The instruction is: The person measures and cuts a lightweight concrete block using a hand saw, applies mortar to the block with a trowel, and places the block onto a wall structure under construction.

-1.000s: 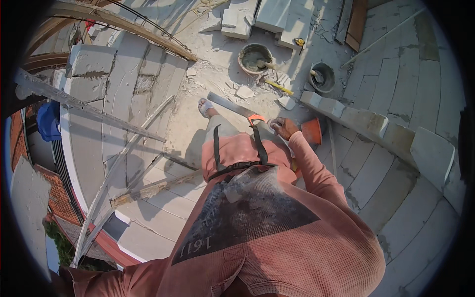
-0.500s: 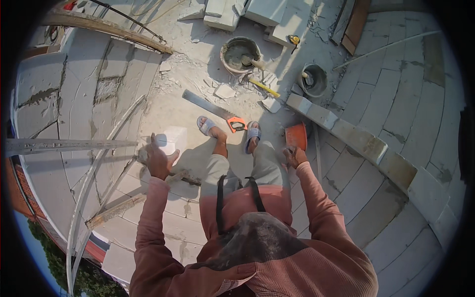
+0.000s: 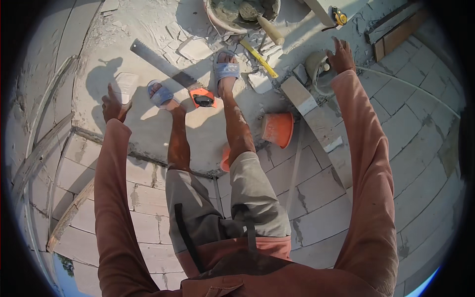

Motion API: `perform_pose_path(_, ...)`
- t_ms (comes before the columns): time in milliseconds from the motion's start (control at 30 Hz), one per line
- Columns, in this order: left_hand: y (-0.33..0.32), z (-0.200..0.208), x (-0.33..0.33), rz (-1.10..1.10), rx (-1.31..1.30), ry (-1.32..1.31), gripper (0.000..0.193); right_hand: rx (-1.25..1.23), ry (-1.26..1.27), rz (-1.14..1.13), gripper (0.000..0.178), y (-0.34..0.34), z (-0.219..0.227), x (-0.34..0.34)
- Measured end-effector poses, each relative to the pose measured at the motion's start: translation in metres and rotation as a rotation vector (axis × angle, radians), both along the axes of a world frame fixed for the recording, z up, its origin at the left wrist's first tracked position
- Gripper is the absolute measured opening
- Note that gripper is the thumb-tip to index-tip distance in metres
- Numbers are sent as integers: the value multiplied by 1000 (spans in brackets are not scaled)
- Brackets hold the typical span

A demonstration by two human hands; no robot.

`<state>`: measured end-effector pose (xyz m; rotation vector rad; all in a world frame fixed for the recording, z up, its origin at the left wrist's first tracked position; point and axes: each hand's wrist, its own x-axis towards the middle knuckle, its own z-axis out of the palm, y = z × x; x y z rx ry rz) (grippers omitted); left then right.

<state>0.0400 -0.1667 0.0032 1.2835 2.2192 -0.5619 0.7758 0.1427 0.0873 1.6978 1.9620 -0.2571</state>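
My left hand (image 3: 116,105) is closed around the lower end of a small white block (image 3: 125,87), held out at the left beside my sandalled foot. On the right my right arm stretches forward, and my right hand (image 3: 340,56) is over the right rim of a grey bucket (image 3: 314,67). Its fingers are apart, and nothing shows in them; whether they touch the rim I cannot tell. An orange bucket (image 3: 278,129) lies tilted nearer to me. A handsaw (image 3: 163,63) with an orange handle lies on the floor between my feet.
A large mortar tub (image 3: 217,20) with a wooden-handled tool stands at the far middle. Near it lie a yellow-handled tool (image 3: 260,58), white rubble (image 3: 195,48) and a tape measure (image 3: 339,16). A row of blocks (image 3: 321,126) edges the right side; a wooden strip (image 3: 71,213) leans at left.
My right hand has left the orange bucket and reached forward to the grey bucket. My left hand still has the white block. My view has shifted, and my feet have changed position.
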Motion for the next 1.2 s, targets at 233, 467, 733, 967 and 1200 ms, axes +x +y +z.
perform_pose_path(233, -9, -53, 13, -45, 229, 8, 115, 66, -93, 336, 109, 208, -93, 107)
perform_pose_path(467, -22, -39, -29, 24, 166, -107, 125, 41, 152, 278, 94, 159, -135, 95)
perform_pose_path(733, 26, 26, 65, 274, 341, -120, 103, -137, 584, -441, 62, 37, -34, 38)
perform_pose_path(967, 3, 190, 234, 1124, 176, -1297, 58, -939, 944, -813, 71, -181, 153, -201)
perform_pose_path(1200, -32, 343, 229, 1023, 406, -1298, 68, -704, 1237, -304, 71, -321, 264, -365)
